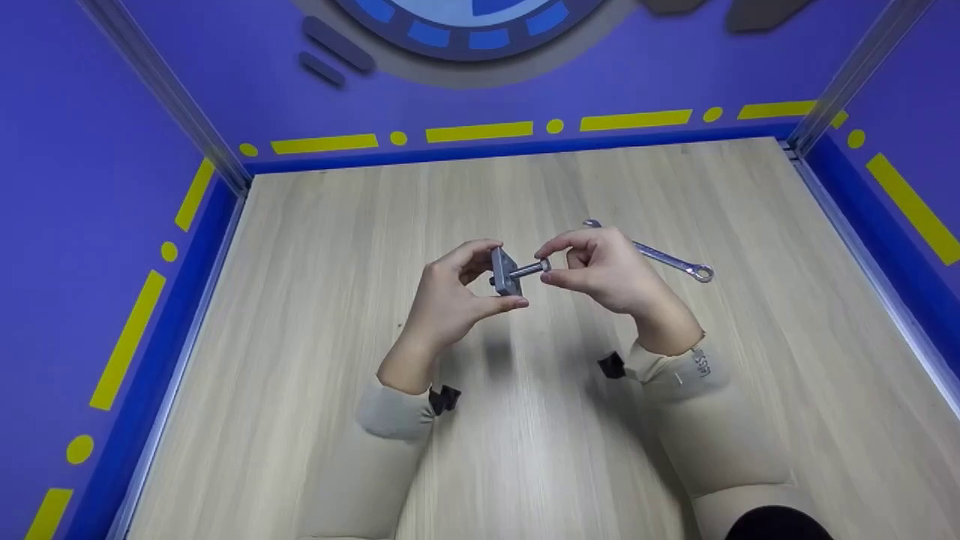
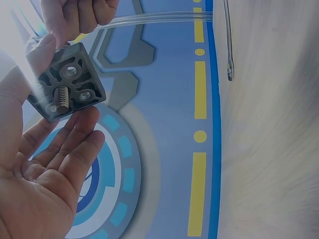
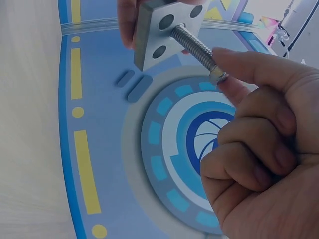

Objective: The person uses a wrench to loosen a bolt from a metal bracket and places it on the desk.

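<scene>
My left hand (image 1: 448,300) grips a square grey plate (image 1: 500,259) by opposite edges, thumb on one side and fingers on the other. A threaded bolt (image 1: 527,270) passes through the plate's middle. Its threaded end (image 2: 62,99) sticks out of the ribbed underside in the left wrist view. With thumb and index finger, my right hand (image 1: 604,276) pinches the hex head of the bolt, while its other fingers curl into the palm. The right wrist view shows the plate's flat face (image 3: 149,37) with round holes around the long bare thread (image 3: 194,45).
A combination wrench (image 1: 670,260) lies on the wooden table (image 1: 315,315), behind and right of my right hand. Blue-purple panels (image 1: 187,45) with yellow markings wall the table at the back and sides. Black clips (image 1: 445,399) sit by the sleeve cuffs.
</scene>
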A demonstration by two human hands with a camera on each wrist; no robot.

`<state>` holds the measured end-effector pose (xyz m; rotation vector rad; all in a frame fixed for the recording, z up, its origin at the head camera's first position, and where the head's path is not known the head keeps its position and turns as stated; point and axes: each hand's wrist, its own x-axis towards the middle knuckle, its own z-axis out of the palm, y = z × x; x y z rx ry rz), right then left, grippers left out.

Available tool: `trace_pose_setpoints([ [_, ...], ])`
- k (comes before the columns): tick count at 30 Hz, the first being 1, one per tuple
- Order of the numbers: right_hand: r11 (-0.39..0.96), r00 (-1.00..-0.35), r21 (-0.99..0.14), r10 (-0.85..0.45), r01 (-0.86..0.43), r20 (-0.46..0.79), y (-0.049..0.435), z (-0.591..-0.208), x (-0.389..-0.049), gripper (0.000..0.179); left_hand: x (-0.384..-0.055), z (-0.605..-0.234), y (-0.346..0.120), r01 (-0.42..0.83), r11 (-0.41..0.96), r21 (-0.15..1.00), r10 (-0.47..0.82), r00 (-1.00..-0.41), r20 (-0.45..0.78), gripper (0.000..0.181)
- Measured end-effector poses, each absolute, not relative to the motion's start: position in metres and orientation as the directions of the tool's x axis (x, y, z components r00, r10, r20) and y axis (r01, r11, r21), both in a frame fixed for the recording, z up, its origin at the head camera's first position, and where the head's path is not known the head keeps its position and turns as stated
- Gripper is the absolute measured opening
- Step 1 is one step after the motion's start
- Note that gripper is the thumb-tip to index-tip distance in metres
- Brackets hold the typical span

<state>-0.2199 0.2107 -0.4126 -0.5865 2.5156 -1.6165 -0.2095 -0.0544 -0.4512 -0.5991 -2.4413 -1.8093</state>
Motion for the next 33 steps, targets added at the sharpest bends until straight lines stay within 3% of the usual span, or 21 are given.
trace_pose_setpoints([
  [4,0.347,-0.912,-0.891,-0.381,-0.293,0.151,0.211,-0.414,-0.22,0.025,-0.209,-0.451,-0.055,0.334,0.241,0.911,0.281,-0.923,0.264,0.08],
  [9,0.364,-0.916,-0.89,-0.382,-0.273,0.124,0.211,-0.416,-0.22,0.039,-0.208,-0.454,-0.056,0.333,0.242,0.912,0.279,-0.924,0.263,0.078],
  [14,0.468,-0.949,-0.863,-0.313,-0.189,0.038,0.209,-0.421,-0.22,0.03,-0.204,-0.459,-0.056,0.325,0.253,0.911,0.273,-0.928,0.255,0.079],
  [18,0.514,-0.953,-0.846,-0.3,-0.138,-0.027,0.206,-0.422,-0.221,0.051,-0.203,-0.46,-0.056,0.33,0.262,0.907,0.269,-0.927,0.26,0.079],
  [22,0.518,-0.938,-0.846,-0.34,-0.126,-0.068,0.205,-0.421,-0.221,0.057,-0.204,-0.459,-0.055,0.336,0.265,0.904,0.275,-0.925,0.263,0.078],
  [25,0.521,-0.931,-0.842,-0.357,-0.136,-0.071,0.206,-0.418,-0.22,0.052,-0.206,-0.457,-0.054,0.345,0.253,0.904,0.294,-0.918,0.268,0.077],
  [33,0.461,-0.915,-0.855,-0.401,-0.239,0.039,0.213,-0.41,-0.219,0.018,-0.208,-0.453,-0.053,0.353,0.233,0.906,0.312,-0.91,0.274,0.075],
])
